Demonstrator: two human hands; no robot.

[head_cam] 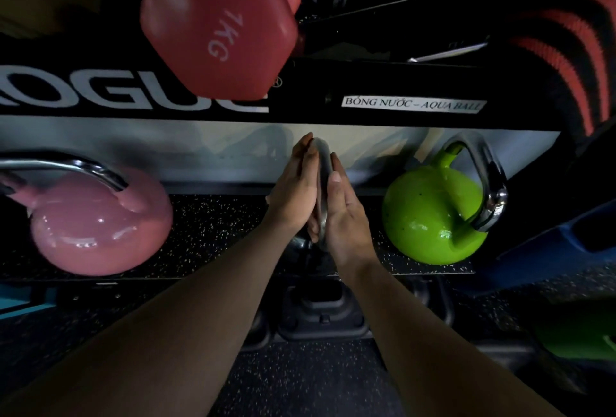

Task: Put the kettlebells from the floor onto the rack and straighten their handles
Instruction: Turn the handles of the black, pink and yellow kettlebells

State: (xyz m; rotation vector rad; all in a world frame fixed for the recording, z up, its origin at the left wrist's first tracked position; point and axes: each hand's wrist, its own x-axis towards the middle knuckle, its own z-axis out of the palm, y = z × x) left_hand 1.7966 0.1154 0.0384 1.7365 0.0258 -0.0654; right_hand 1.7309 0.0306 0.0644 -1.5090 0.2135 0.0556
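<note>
A dark kettlebell with a silver handle (324, 163) stands in the middle of the speckled rack shelf (216, 216). My left hand (295, 189) and my right hand (346, 216) press flat against either side of that handle, which points away from me; the body is mostly hidden beneath my hands. A pink kettlebell (100, 226) sits on the shelf at the left, its chrome handle running sideways. A green kettlebell (430, 216) sits at the right, its chrome handle tilted to the right.
A red 1 kg dumbbell (220, 23) lies on the upper shelf above a black beam with white lettering (133, 93). Black dumbbells (320, 313) sit on the floor under my forearms. A blue object (550, 250) and another green kettlebell (580, 340) lie at the lower right.
</note>
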